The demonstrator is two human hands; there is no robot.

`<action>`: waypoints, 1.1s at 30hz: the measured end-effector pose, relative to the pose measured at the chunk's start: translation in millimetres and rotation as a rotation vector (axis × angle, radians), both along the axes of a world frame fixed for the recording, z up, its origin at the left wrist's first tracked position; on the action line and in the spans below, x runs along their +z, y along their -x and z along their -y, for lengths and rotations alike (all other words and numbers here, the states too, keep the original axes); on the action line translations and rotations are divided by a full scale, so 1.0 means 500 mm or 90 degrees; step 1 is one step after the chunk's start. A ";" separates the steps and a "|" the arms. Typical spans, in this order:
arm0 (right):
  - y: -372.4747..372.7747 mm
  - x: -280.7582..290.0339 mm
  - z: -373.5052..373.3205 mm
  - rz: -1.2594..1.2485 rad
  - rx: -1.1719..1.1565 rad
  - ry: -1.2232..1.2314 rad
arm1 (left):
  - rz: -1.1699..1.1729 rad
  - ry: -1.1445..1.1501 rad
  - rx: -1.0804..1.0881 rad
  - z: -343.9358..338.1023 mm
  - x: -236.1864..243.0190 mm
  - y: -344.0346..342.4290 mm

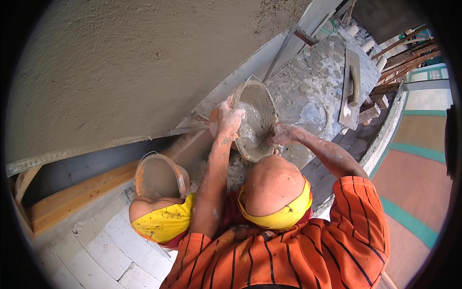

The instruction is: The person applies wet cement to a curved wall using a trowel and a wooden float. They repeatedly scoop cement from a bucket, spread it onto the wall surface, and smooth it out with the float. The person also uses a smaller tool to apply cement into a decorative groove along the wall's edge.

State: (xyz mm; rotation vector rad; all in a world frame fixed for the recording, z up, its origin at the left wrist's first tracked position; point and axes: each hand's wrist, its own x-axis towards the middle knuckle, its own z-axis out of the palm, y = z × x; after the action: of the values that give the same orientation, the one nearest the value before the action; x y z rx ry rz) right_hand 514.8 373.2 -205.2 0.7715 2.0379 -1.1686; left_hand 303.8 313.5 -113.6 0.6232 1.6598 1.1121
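Observation:
A mortar-smeared bucket (257, 111) with a thin wire handle is tilted between my hands, with wet grey mortar coating its inside. My left hand (230, 119) is closed around its left rim. At its near right rim my right hand (284, 134) is closed, its fingers curled over the edge; part of the grip is hidden. Right of the bucket lies a broad, mortar-covered board (313, 77). On that board's far right rests a plastering float (350, 89) with a raised handle.
A second bucket (158, 177) stands left of my bare knees, beside a wooden plank (86, 192). Freshly plastered wall (120, 62) fills the upper left. Wooden poles (409, 55) and short timber blocks (373, 111) are at the upper right. White blocks (101, 250) lie at lower left.

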 end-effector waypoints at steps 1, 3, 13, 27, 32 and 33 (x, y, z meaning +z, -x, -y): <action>0.004 0.007 0.017 -0.005 -0.104 0.107 | 0.016 -0.002 0.001 0.004 -0.010 0.008; -0.011 0.013 0.057 -0.039 -0.289 0.223 | 0.066 -0.068 0.041 0.006 -0.031 0.008; -0.052 0.096 0.073 -0.160 -0.451 0.216 | 0.133 -0.120 0.100 0.051 -0.115 0.149; -0.069 0.354 -0.016 -0.997 -1.013 0.552 | 0.140 -0.051 0.122 0.101 -0.060 0.136; -0.045 0.406 -0.136 -0.978 -1.228 0.010 | 0.066 -0.042 0.129 0.125 -0.074 0.156; -0.060 0.383 -0.175 -0.975 -1.280 -0.101 | 0.042 -0.019 0.118 0.106 -0.066 0.123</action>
State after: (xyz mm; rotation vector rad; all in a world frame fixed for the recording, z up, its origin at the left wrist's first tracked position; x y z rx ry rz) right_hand 544.8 460.5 -13.8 2.9285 1.5072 -3.3677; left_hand 242.1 260.4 -146.4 0.4525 1.6716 1.2794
